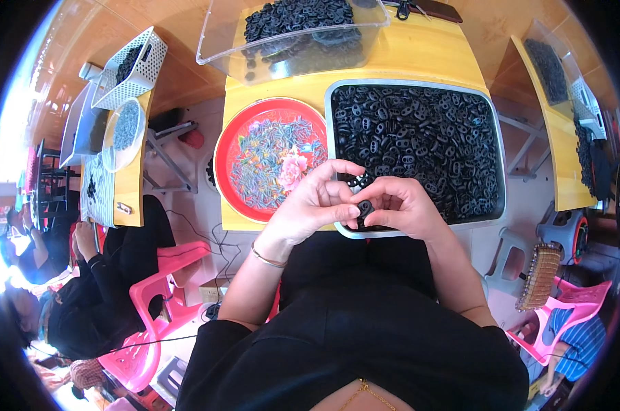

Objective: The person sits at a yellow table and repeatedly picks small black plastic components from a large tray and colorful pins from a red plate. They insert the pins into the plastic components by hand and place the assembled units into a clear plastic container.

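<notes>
Over the near left edge of a metal tray (500, 171) full of small black oval pieces (412, 137) with holes, my two hands meet. Between the fingertips of my right hand (409, 205) is a small black plastic piece (364, 207) with a hole; the fingers are closed. My left hand (317, 205) pinches at the same piece from the other side. Further black pieces (358, 181) show at its curled fingers, partly hidden. To the left, a round red tray (222, 175) with a flower print carries many thin, small metallic parts (262, 161), perhaps springs.
A clear plastic bin (217, 48) of black pieces stands at the table's far side, with a dark tool (403, 8) beside it. On the left, a person (84, 301) sits at another yellow table (135, 185). Pink chairs (149, 294) flank me, with cables (221, 260) on the floor.
</notes>
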Demonstrator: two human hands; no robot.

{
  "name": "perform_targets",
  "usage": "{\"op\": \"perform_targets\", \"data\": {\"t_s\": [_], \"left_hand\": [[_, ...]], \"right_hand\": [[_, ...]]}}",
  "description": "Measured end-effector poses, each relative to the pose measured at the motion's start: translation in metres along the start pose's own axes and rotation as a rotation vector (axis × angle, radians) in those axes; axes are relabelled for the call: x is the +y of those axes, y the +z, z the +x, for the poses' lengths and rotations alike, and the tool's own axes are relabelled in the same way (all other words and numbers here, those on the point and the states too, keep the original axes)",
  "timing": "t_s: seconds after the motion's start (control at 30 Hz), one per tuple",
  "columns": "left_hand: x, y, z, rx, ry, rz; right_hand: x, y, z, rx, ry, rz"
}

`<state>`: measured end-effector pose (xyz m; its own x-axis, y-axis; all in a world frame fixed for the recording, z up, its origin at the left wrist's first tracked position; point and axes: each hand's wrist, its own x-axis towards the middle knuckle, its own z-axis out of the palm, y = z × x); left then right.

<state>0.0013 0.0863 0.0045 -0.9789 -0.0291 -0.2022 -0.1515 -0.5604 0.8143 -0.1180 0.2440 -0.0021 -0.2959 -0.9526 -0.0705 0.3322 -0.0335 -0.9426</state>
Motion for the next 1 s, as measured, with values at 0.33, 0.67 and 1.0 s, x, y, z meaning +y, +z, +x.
{"op": "perform_targets", "data": {"t_s": [0.33, 0.67, 1.0], "left_hand": [[0.035, 0.004, 0.025, -0.048, 0.069, 0.246], [0.139, -0.045, 0.096, 0.596, 0.986, 1.066], [0.046, -0.057, 0.013, 0.387, 0.429, 1.338]], "right_hand": [[-0.007, -0.002, -0.001, 0.126, -0.131, 0.002], [-0.013, -0.004, -0.012, 0.348, -0.148, -0.145], [0.008, -0.014, -0.021, 0.432, -0.158, -0.318]]}}
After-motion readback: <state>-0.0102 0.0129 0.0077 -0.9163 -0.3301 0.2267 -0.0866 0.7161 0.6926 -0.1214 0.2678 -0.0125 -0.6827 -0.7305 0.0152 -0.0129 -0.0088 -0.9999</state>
